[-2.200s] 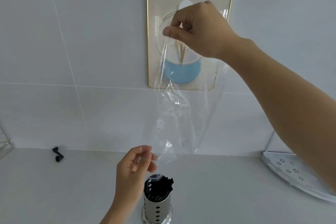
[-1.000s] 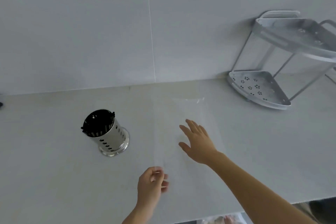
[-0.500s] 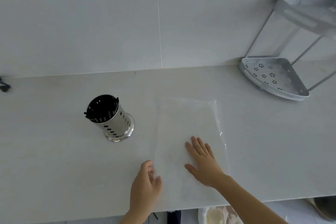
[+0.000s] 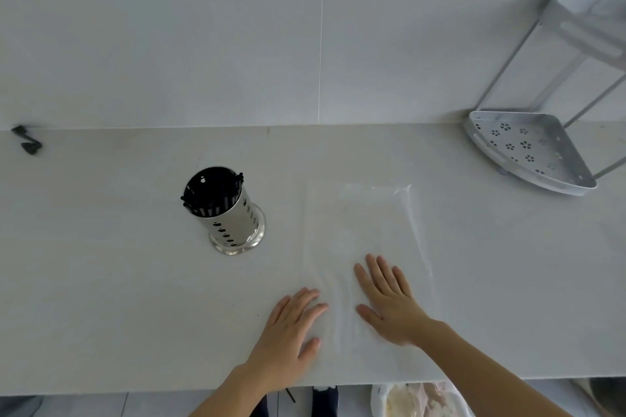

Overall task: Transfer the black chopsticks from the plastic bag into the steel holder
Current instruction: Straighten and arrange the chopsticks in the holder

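The steel holder stands upright on the white counter, left of centre, its wall pierced with holes. Black chopsticks fill its mouth. A clear plastic bag lies flat on the counter to the right of the holder, and nothing shows inside it. My left hand lies flat with straight fingers on the bag's near left edge. My right hand presses flat on the bag's near part, fingers spread.
A white two-tier corner rack stands at the back right against the tiled wall. A small black object lies at the back left. The counter's front edge runs just below my wrists.
The bag went from hanging above the holder to lying flat on the counter. Since half a second ago my left hand has uncurled and flattened onto the bag's edge.
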